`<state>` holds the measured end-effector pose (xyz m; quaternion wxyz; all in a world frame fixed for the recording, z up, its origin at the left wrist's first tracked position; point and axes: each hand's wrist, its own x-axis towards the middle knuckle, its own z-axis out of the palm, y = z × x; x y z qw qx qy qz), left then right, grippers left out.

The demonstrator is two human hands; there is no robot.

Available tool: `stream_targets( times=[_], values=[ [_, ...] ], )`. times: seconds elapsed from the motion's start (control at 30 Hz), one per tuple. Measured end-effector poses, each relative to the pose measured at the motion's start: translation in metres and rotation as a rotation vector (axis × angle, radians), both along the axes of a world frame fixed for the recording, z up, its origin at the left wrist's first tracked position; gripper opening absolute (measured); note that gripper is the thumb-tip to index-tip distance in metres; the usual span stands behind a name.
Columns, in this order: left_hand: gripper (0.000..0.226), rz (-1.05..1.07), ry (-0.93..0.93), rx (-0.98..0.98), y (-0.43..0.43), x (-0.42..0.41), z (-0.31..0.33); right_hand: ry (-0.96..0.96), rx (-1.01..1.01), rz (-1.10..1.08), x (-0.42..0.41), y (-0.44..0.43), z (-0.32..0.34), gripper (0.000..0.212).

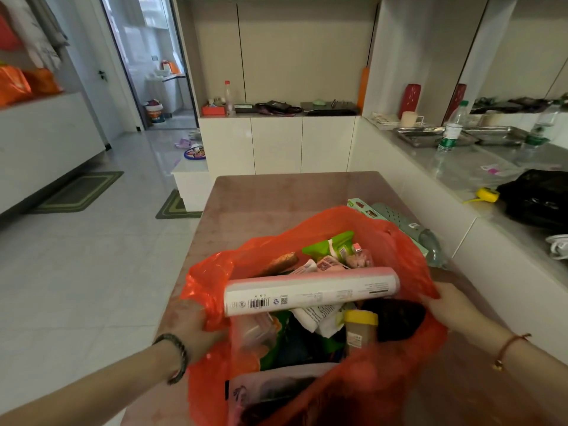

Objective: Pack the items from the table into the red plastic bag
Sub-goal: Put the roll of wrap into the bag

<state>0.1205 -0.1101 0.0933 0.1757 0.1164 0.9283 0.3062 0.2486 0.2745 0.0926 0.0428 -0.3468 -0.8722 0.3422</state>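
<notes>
Two hands on one thin red plastic bag [399, 253], holding its mouth wide open. Sits on the near end of a smooth pinkish-brown table [276, 195], packed nearly full. At the left rim, the left hand [196, 327], fingers curled tight and pinching a bunch of the red plastic. At the right rim, the right hand [451, 302], gripping the edge too, fingertips tucked under the plastic and hidden, so cannot tell if spread or pressed together. Across the top of the load, a long white box with a pink edge [310, 290], lying on its side. Just under it, a small brown jar with a yellow lid [360, 330], standing up, right beside a dark round lump [396, 318]. Farther back inside, a bright green packet [329, 244]. Not yet packed, on the table just behind the bag to the right: a grey-green plastic thing full of little holes [399, 216]. Round the left wrist, a dark bead band [179, 355]; round the right, a thin red string band [510, 345]. Off to the right, a long grey counter [461, 167] with shiny metal trays [430, 135], a clear plastic bottle with a green label [453, 127] and a small yellow tape measure [488, 194]
</notes>
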Motion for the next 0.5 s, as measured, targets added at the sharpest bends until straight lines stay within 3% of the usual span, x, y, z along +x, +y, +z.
stream_targets(
  times=[0.07,0.1,0.3,0.5],
  values=[
    [0.039,0.128,-0.092,0.138,0.008,-0.002,0.003,0.084,-0.045,-0.037,-0.009,-0.002,0.006,0.03],
    [0.034,0.19,-0.08,0.151,0.01,-0.009,0.003,0.107,-0.042,-0.052,-0.015,-0.003,0.009,0.031],
    [0.034,0.421,0.047,0.48,0.03,-0.048,0.056,0.272,0.073,0.008,-0.058,0.001,0.045,0.017],
    [0.024,0.44,0.071,0.587,0.067,-0.102,0.107,0.39,0.018,-0.02,-0.11,0.01,0.079,0.019]
  ],
)
